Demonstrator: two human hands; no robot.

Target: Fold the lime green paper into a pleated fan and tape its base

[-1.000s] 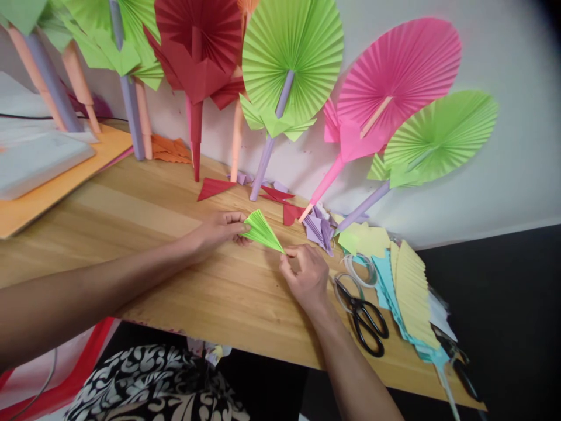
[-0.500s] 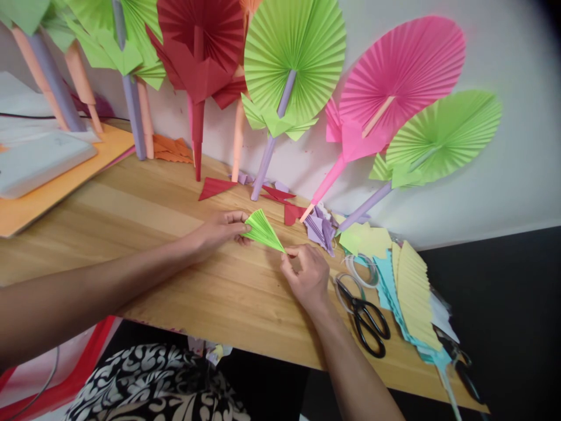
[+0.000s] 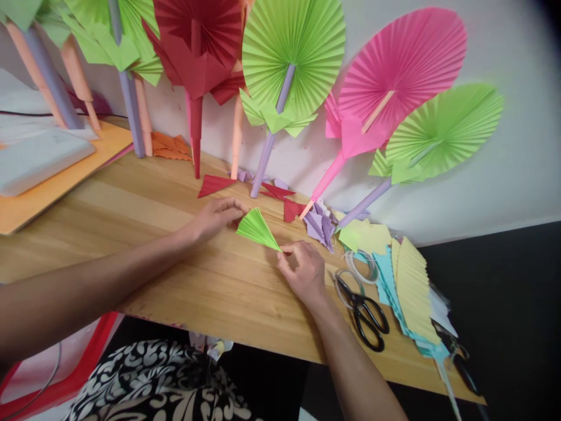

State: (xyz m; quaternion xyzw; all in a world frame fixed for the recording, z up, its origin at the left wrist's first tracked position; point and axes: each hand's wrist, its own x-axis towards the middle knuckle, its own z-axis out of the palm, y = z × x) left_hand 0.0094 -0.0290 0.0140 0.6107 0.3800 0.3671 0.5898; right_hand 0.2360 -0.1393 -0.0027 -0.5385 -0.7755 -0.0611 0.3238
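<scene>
A small pleated bright green paper fan [image 3: 258, 229] is spread into a wedge just above the wooden table. Its narrow tip is pinched between the thumb and index finger of my right hand [image 3: 304, 269]. At the wide upper-left end, my left hand [image 3: 221, 215] has its fingers loosely extended beside the pleats. I cannot tell whether those fingertips touch the paper's edge. Black-handled scissors [image 3: 368, 318] and a roll of clear tape [image 3: 362, 266] lie to the right of my right hand.
Several large paper fans lean against the wall, including a green fan [image 3: 293, 41] and a pink fan [image 3: 403, 64]. Red paper scraps [image 3: 217, 185] and purple pleated paper [image 3: 319, 225] lie below them. Yellow pleated paper [image 3: 414, 292] is at right, a pale box [image 3: 44, 161] at left.
My left thumb has come off the green paper's wide end, and that hand has moved slightly up and left. The pleats have spread wider. My right hand keeps its pinch on the tip.
</scene>
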